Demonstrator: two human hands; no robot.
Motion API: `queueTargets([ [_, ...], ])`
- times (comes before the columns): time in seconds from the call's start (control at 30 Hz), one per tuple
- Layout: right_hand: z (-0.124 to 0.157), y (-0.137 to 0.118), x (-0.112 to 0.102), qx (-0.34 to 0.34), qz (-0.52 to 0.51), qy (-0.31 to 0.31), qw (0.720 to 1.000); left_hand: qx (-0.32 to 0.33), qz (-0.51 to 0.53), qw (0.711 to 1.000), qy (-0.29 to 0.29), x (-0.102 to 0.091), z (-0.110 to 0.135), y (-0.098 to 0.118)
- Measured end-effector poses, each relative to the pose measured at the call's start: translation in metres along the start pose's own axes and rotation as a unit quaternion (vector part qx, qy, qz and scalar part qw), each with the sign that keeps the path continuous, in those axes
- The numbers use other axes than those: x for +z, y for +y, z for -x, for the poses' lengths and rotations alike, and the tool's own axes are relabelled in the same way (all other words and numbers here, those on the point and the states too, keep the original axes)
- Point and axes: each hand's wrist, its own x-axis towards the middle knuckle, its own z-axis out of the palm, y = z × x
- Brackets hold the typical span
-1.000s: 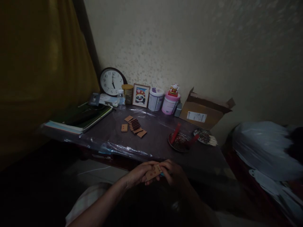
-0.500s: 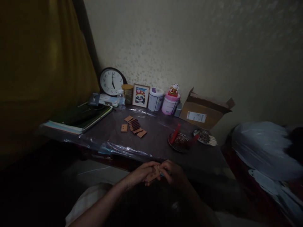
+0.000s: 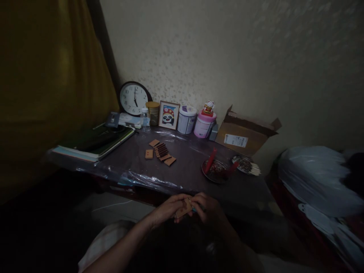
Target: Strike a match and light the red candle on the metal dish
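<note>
Both hands meet just below the near edge of the dark table. My left hand and my right hand pinch a small tan rectangular tile between them, fingers curled round its ends. A bit of something light blue shows by my right fingers. On the table lies a fanned row of similar tan tiles, with one separate tile to its left.
A clock, a panda picture, a white tin, a pink tin and an open cardboard box line the wall. Books lie left. A dish with red sticks and a plate sit right. A white bag is beside the table.
The hands with the tile have shifted slightly and the tile has turned a little between the fingers. Everything on the table stays where it was.
</note>
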Motion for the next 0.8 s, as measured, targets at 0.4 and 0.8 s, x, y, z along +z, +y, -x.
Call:
queueTargets([
  [0.4, 0.0002, 0.0072, 0.0012, 0.052, -0.044, -0.030, 0.997, -0.008, -0.022, 1.000, -0.012, 0.0020, 0.0022, 0.0015],
  [0.8, 0.0003, -0.0001, -0.0042, 0.098, -0.068, -0.055, 0.991, -0.013, -0.058, 0.998, -0.033, 0.0005, -0.0005, -0.0061],
])
